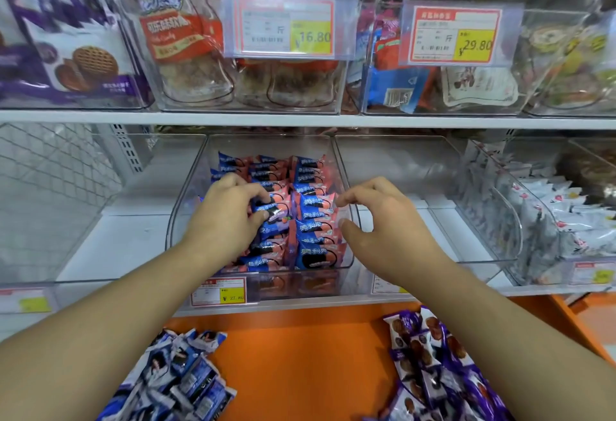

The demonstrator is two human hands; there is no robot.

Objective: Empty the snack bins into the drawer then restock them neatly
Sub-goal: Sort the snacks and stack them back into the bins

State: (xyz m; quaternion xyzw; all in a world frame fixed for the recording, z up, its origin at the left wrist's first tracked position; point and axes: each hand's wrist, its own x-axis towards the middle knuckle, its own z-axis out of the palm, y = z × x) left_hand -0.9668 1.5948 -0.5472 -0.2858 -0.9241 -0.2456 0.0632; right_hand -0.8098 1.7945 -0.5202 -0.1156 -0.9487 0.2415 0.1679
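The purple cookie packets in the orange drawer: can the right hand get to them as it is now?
Probably yes. The purple cookie packets lie loose and uncovered in the orange drawer, below the right hand, which holds nothing. Nothing lies between them, so the hand could simply come down.

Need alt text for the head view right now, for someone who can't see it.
The left hand grips a blue-and-pink snack packet in a clear bin of neat rows; the right hand hovers beside it, holding nothing. Loose packets lie in the orange drawer below.
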